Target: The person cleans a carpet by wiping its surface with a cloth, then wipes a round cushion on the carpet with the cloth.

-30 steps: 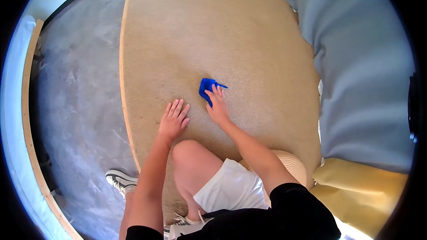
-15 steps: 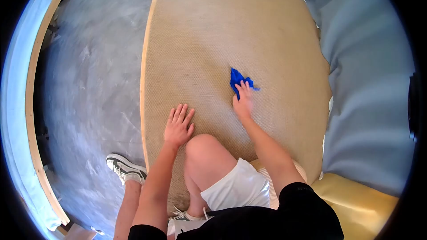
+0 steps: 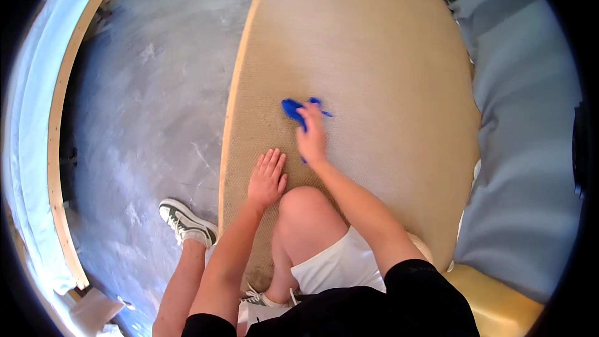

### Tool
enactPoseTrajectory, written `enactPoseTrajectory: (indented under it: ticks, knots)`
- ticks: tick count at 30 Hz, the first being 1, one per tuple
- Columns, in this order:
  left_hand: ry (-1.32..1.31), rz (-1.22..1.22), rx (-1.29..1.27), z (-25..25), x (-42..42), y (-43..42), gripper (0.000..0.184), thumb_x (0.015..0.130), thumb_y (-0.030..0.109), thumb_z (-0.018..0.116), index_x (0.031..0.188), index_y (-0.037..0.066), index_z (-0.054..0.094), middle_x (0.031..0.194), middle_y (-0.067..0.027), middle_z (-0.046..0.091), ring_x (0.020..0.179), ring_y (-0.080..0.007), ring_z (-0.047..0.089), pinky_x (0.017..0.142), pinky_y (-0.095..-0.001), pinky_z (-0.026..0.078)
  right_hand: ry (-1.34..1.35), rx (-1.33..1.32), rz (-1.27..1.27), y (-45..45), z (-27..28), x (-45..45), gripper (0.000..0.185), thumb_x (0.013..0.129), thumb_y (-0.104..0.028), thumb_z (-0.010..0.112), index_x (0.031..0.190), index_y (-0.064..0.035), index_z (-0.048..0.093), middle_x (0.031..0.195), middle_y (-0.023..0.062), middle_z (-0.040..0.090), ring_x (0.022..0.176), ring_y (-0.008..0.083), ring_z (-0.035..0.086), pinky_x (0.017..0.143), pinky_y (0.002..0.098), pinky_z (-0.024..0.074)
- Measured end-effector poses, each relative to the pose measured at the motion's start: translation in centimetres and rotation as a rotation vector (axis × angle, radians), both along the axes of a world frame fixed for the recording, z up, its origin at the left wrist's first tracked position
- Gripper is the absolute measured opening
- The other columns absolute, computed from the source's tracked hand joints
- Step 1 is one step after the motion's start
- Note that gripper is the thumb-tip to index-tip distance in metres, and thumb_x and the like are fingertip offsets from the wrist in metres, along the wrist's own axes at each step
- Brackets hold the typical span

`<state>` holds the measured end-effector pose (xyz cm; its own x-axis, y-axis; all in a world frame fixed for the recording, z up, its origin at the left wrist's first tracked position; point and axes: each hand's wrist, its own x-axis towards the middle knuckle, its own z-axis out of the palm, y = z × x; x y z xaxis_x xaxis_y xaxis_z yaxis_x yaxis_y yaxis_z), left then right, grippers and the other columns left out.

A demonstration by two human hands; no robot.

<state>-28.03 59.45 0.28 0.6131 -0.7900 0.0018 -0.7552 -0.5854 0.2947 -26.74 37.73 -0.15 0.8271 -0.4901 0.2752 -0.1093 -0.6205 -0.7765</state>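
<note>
My right hand (image 3: 311, 134) is on a crumpled blue cloth (image 3: 292, 108), pressing it against a tan woven mat (image 3: 374, 56). Parts of the cloth stick out on both sides of the fingers, which are slightly blurred; the rest is hidden under the hand. My left hand (image 3: 267, 179) rests flat on the same mat, fingers stretched out, near the mat's pale edge and beside my bent knee. It holds nothing.
Left of the mat's light edging lies a grey floor (image 3: 156, 87), where my shoe (image 3: 186, 219) stands. Grey fabric (image 3: 524, 112) hangs along the right side. A yellow padded piece (image 3: 493, 299) is at lower right. A wooden rail (image 3: 56, 143) runs along the far left.
My right hand has moved left across the mat with the blue cloth, closer to my left hand. The left hand stays flat in place while the whole view has shifted a little.
</note>
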Motion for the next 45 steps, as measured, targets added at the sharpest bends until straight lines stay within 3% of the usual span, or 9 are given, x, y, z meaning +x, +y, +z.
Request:
enactPoseTrajectory:
  ticks: [4, 16, 22, 30, 38, 40, 42, 43, 45]
  knots:
    - [0.036, 0.023, 0.056, 0.8, -0.8, 2.8, 0.063, 0.100, 0.037, 0.051, 0.155, 0.007, 0.042, 0.162, -0.0129, 0.039, 0.153, -0.0277, 0.031, 0.128, -0.0457, 0.021, 0.223, -0.227, -0.119, -3.2, 0.1, -2.5, 0.062, 0.095, -0.019, 0.066, 0.150, -0.0007, 0.045, 0.160, 0.0272, 0.036, 0.153, 0.0438, 0.025, 0.126, 0.0527, 0.0168]
    - [0.006, 0.061, 0.029, -1.3, -1.6, 3.7, 0.054, 0.093, 0.033, 0.060, 0.136, 0.001, 0.059, 0.144, -0.0163, 0.056, 0.138, -0.0321, 0.049, 0.116, -0.0450, 0.037, 0.109, -0.225, 0.441, 10.6, -0.4, 5.6, 0.059, 0.080, 0.000, 0.064, 0.138, 0.0022, 0.053, 0.148, 0.0278, 0.050, 0.142, 0.0460, 0.042, 0.121, 0.0529, 0.0303]
    - [-0.085, 0.099, -0.127, -0.4, -1.6, 3.5, 0.050, 0.092, 0.032, 0.062, 0.131, 0.002, 0.062, 0.139, -0.0157, 0.059, 0.132, -0.0309, 0.052, 0.112, -0.0443, 0.041, 0.071, 0.092, 0.321, 11.0, 1.0, 7.5, 0.055, 0.085, -0.002, 0.063, 0.139, 0.0017, 0.053, 0.151, 0.0278, 0.046, 0.144, 0.0461, 0.038, 0.124, 0.0524, 0.0255]
    - [-0.086, 0.117, -0.144, -0.3, -1.6, 3.6, 0.052, 0.092, 0.032, 0.062, 0.135, 0.002, 0.060, 0.138, -0.0161, 0.059, 0.130, -0.0319, 0.053, 0.109, -0.0453, 0.042, 0.170, -0.113, 0.016, 8.3, -1.0, 5.6, 0.067, 0.086, -0.003, 0.063, 0.149, 0.0002, 0.042, 0.157, 0.0289, 0.038, 0.150, 0.0506, 0.025, 0.126, 0.0554, 0.0168]
    - [-0.026, 0.182, -0.174, -0.2, -1.7, 3.5, 0.050, 0.089, 0.034, 0.067, 0.126, 0.000, 0.064, 0.123, -0.0175, 0.062, 0.119, -0.0383, 0.056, 0.102, -0.0482, 0.045, 0.144, 0.033, 0.600, 15.6, -2.3, 9.0, 0.056, 0.084, -0.002, 0.065, 0.139, -0.0058, 0.056, 0.157, 0.0245, 0.041, 0.152, 0.0493, 0.022, 0.126, 0.0585, 0.0110]
    - [-0.079, 0.159, -0.210, -0.9, -1.7, 3.6, 0.049, 0.090, 0.033, 0.066, 0.127, 0.001, 0.063, 0.124, -0.0186, 0.061, 0.119, -0.0382, 0.055, 0.101, -0.0478, 0.045, 0.154, 0.062, 0.653, 15.9, -0.4, 9.4, 0.050, 0.086, 0.000, 0.060, 0.135, -0.0066, 0.060, 0.150, 0.0208, 0.051, 0.148, 0.0401, 0.037, 0.124, 0.0499, 0.0233]
    - [-0.065, 0.155, -0.178, -0.6, -1.6, 3.6, 0.049, 0.090, 0.032, 0.065, 0.128, 0.001, 0.063, 0.126, -0.0186, 0.061, 0.121, -0.0382, 0.055, 0.102, -0.0481, 0.045, 0.334, 0.729, 0.691, 16.0, 1.2, 9.5, 0.041, 0.086, -0.003, 0.057, 0.127, -0.0044, 0.065, 0.120, 0.0189, 0.068, 0.116, 0.0309, 0.063, 0.102, 0.0413, 0.0473]
    - [-0.048, 0.155, -0.138, -0.3, -1.7, 3.6, 0.049, 0.090, 0.032, 0.065, 0.129, 0.001, 0.063, 0.128, -0.0185, 0.061, 0.122, -0.0382, 0.055, 0.102, -0.0484, 0.045, 0.179, 0.707, 0.622, 16.1, 1.6, 9.4, 0.038, 0.088, -0.004, 0.054, 0.125, -0.0034, 0.065, 0.102, 0.0116, 0.070, 0.088, 0.0200, 0.065, 0.080, 0.0327, 0.0525]
    - [-0.035, 0.161, -0.094, -0.2, -2.1, 3.6, 0.051, 0.090, 0.032, 0.064, 0.132, 0.002, 0.061, 0.133, -0.0187, 0.059, 0.125, -0.0374, 0.054, 0.105, -0.0487, 0.044, 0.288, 0.996, 0.490, 13.2, 4.6, 8.2, 0.037, 0.091, -0.003, 0.055, 0.127, -0.0036, 0.064, 0.107, 0.0065, 0.069, 0.093, 0.0147, 0.063, 0.083, 0.0290, 0.0523]
